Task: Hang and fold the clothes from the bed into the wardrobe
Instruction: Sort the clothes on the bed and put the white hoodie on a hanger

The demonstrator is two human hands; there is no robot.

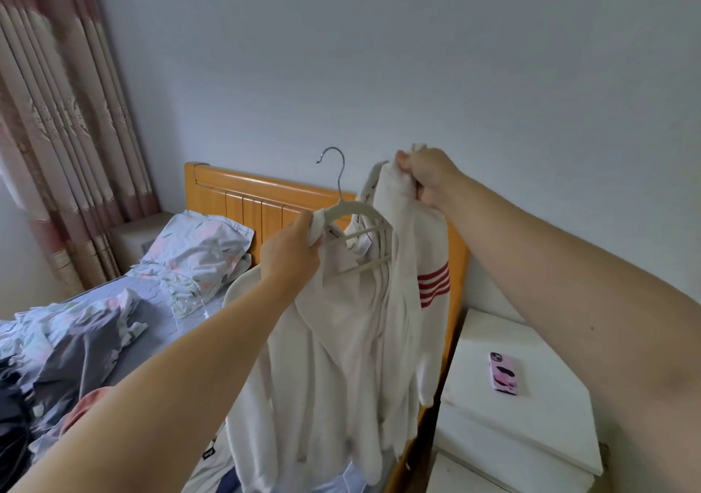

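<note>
A white sweater (341, 341) with red stripes on one sleeve hangs in the air above the bed's right side. A pale hanger (354, 210) with a metal hook sits inside its neck opening. My left hand (292, 253) grips the sweater's left shoulder together with the hanger's left end. My right hand (428, 176) is raised higher and pinches the right shoulder fabric. More clothes (76, 341) lie heaped on the bed at the lower left. The wardrobe is out of sight.
The bed (189, 303) has an orange wooden headboard (246, 200) and a floral pillow (197, 250). A white nightstand (531, 409) at the right carries a pink phone (503, 373). Curtains (57, 113) hang at the left.
</note>
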